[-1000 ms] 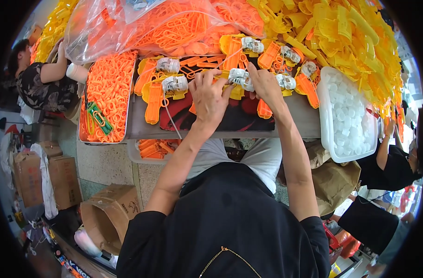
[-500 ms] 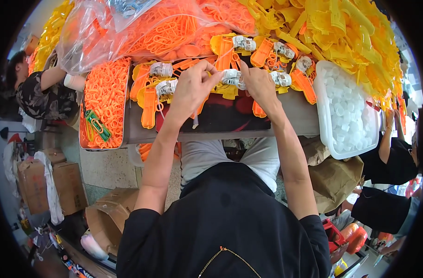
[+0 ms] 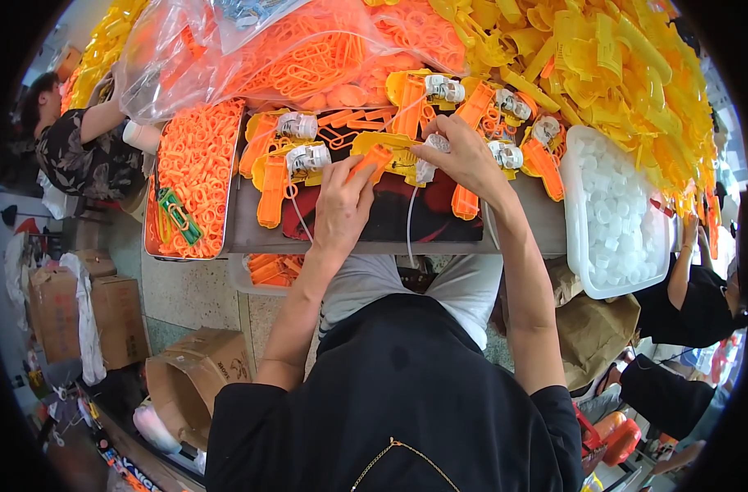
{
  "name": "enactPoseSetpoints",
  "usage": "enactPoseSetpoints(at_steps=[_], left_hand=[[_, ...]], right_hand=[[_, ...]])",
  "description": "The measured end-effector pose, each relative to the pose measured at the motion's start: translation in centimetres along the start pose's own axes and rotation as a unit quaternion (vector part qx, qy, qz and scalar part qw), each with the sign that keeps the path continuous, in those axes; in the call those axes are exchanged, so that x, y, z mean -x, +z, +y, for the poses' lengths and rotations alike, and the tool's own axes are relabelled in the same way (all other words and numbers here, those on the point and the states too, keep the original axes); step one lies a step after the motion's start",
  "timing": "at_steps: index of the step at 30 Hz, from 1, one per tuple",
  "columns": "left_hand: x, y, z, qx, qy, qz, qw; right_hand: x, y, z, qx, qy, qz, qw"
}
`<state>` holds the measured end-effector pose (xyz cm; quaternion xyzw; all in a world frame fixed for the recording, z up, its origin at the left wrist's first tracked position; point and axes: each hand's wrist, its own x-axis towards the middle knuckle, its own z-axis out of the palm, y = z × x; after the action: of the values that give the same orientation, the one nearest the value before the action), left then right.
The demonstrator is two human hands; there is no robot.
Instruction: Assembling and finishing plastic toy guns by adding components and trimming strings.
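Observation:
At the near side of the table my left hand (image 3: 343,207) is closed on an orange plastic part (image 3: 374,161), held against a yellow plastic shell half (image 3: 390,146). My right hand (image 3: 466,157) pinches a white plastic mechanism (image 3: 427,166) at the right end of that shell; a thin white cord (image 3: 411,215) hangs below it. Left of my hands lie yellow shells with an orange part (image 3: 271,190) and a white mechanism (image 3: 306,157) each. Similar units, one with an orange part (image 3: 544,168), lie behind and to the right. Fingers partly hide the held pieces.
A metal tray (image 3: 229,205) of small orange rings stands left, with a green tool (image 3: 179,216) on it. Bags of orange parts (image 3: 308,61) and a heap of yellow shells (image 3: 587,66) fill the back. A white bin (image 3: 577,238) of translucent caps stands right. Other people sit at both sides.
My left hand has moved down and now grips an orange part over the shell. My right hand has shifted slightly, still at the white mechanism. Cords now hang toward the table's front edge.

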<state>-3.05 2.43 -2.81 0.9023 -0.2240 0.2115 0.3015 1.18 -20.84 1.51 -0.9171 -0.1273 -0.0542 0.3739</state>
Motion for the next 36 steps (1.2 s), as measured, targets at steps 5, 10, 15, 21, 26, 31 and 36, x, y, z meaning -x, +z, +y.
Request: enactPoseSetpoints(at_steps=[5, 10, 15, 21, 26, 31, 36], left_hand=[[-1.1, 1.7, 1.3, -0.037, -0.015, 0.042, 0.998], [0.5, 1.8, 0.5, 0.001, -0.061, 0.044, 0.997], [0.5, 2.8, 0.6, 0.050, -0.038, 0.077, 0.995], [0.9, 2.9, 0.2, 0.063, -0.050, 0.073, 0.994], [0.8, 2.8, 0.3, 0.074, -0.054, 0.063, 0.994], [0.9, 2.6, 0.1, 0.063, -0.055, 0.069, 0.994], [0.5, 2.9, -0.1, 0.131, -0.089, 0.072, 0.985]], right_hand=[[-0.5, 1.3, 0.9, 0.058, -0.005, 0.019, 0.998], [-0.3, 4.0, -0.3, 0.197, -0.171, 0.116, 0.958], [0.2, 4.6, -0.5, 0.171, -0.161, 0.094, 0.967], [-0.9, 5.1, -0.8, 0.172, -0.126, 0.030, 0.977], [-1.3, 4.5, -0.6, 0.156, -0.143, 0.029, 0.977], [-2.6, 4.0, -1.6, 0.169, -0.059, -0.096, 0.979], [-1.3, 2.4, 1.0, -0.006, -0.092, -0.061, 0.994]])
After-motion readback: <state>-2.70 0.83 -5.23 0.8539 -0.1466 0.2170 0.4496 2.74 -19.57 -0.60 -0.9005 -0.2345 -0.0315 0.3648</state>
